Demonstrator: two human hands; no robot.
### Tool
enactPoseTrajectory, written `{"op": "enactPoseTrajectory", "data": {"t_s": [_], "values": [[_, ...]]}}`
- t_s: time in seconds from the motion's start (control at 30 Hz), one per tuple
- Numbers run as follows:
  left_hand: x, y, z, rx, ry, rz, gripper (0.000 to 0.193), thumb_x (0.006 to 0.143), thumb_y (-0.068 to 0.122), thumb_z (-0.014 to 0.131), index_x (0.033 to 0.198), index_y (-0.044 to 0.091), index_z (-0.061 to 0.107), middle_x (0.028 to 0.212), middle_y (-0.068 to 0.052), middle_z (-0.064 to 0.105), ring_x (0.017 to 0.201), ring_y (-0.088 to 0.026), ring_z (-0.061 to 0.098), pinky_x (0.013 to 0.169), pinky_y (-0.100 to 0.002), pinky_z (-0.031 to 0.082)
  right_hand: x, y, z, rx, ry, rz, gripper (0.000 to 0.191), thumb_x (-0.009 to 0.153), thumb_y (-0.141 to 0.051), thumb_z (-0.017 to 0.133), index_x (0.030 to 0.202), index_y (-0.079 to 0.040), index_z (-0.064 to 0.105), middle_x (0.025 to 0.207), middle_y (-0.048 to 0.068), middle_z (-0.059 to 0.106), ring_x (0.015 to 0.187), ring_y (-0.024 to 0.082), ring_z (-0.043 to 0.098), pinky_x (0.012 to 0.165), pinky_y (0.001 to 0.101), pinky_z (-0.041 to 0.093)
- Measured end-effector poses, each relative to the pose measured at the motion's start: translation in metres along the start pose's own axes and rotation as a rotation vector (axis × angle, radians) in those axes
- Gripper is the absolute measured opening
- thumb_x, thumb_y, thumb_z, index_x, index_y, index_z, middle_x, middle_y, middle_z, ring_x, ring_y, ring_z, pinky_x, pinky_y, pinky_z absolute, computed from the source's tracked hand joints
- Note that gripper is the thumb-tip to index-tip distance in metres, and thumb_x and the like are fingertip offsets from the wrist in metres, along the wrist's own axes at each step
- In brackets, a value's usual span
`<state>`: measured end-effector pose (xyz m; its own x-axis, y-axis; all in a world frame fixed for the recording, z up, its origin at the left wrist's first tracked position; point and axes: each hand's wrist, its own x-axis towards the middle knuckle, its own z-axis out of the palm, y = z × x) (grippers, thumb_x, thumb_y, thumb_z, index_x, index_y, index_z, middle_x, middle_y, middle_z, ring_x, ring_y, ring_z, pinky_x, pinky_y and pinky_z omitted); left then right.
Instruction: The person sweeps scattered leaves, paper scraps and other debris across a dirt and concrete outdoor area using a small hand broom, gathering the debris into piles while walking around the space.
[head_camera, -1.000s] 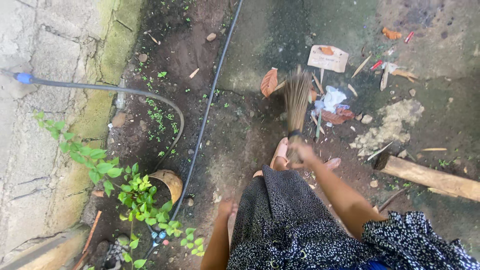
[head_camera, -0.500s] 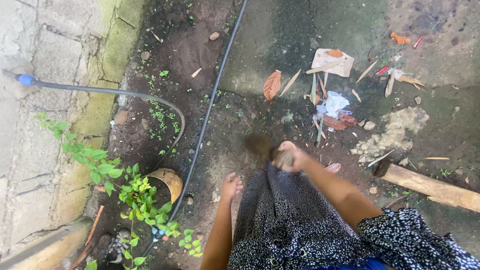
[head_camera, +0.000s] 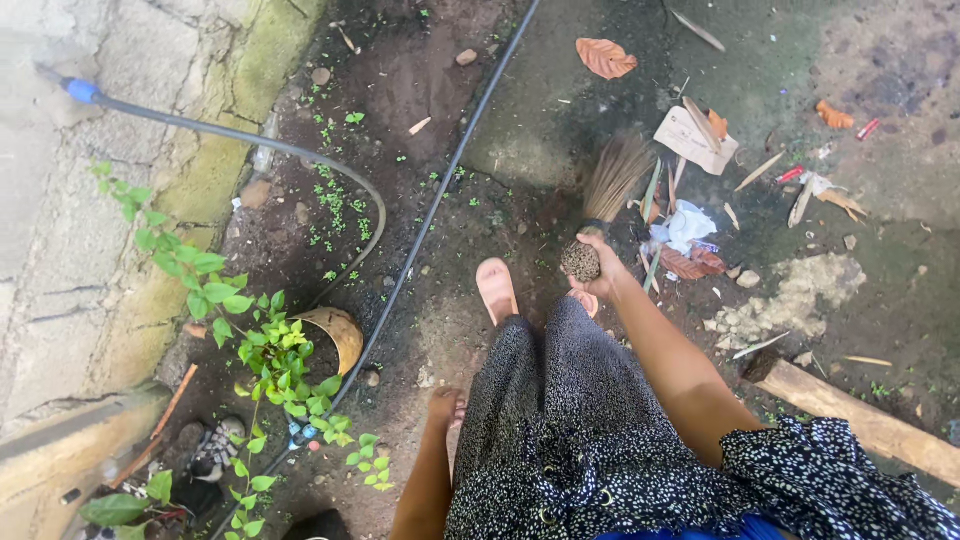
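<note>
My right hand (head_camera: 598, 275) grips the bound end of a short straw broom (head_camera: 610, 185), whose bristles point away from me onto the dark ground. Just right of the bristles lies a small heap of litter (head_camera: 685, 235): white paper scraps, dry leaves and sticks, with a flat piece of cardboard (head_camera: 695, 138) behind it. My left hand (head_camera: 445, 405) hangs by my left side with nothing in it; its fingers are partly hidden by the patterned skirt. A foot in a pink sandal (head_camera: 496, 288) stands left of the broom.
A thin black hose (head_camera: 440, 195) runs diagonally across the soil. A blue-tipped grey pipe (head_camera: 230, 135) curves from the concrete wall (head_camera: 70, 250) at left. A green plant (head_camera: 265, 340) grows lower left. A wooden plank (head_camera: 860, 420) and a pale sand patch (head_camera: 790, 300) lie at right.
My right hand drew the broom back towards my feet, then pushed it forward; the bristles now rest beside the litter. My foot has stepped forward.
</note>
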<state>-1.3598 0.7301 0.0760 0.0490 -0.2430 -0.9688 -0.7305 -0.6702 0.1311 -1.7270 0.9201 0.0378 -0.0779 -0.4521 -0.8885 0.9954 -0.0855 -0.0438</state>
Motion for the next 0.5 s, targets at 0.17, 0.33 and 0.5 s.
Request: {"op": "enactPoseTrajectory", "data": {"t_s": [0.17,0.33,0.5], "values": [[0.012,0.033,-0.009,0.013,-0.008,0.002,0.030,0.092,0.018,0.067,0.121,0.013,0.058,0.071,-0.007,0.058,0.049,-0.017,0.051,0.041,-0.031,0.037,0.010,0.039,0.045,-0.074,0.051,0.198,0.043,0.073,-0.042,0.080,0.106,-0.021,0.064,0.094,0.007,0.068,0.089,0.028,0.067,0.062,0.0380,0.050],[0.020,0.089,-0.008,0.166,-0.028,0.153,0.035,0.094,0.022,0.063,0.128,0.013,0.060,0.082,-0.009,0.070,0.055,-0.021,0.063,0.043,-0.035,0.046,0.029,0.121,0.107,-0.291,-0.098,0.452,0.033,0.072,-0.044,0.080,0.093,-0.022,0.066,0.085,0.003,0.070,0.079,0.025,0.068,0.054,0.0336,0.044],[0.013,0.166,-0.006,0.213,-0.060,0.377,0.050,0.092,0.018,0.066,0.140,0.015,0.055,0.096,-0.012,0.077,0.067,-0.020,0.072,0.054,-0.034,0.053,0.059,0.103,0.132,-0.232,-0.134,0.487,0.033,0.073,-0.044,0.082,0.089,-0.020,0.066,0.074,0.000,0.068,0.068,0.025,0.067,0.044,0.0291,0.037]]}}
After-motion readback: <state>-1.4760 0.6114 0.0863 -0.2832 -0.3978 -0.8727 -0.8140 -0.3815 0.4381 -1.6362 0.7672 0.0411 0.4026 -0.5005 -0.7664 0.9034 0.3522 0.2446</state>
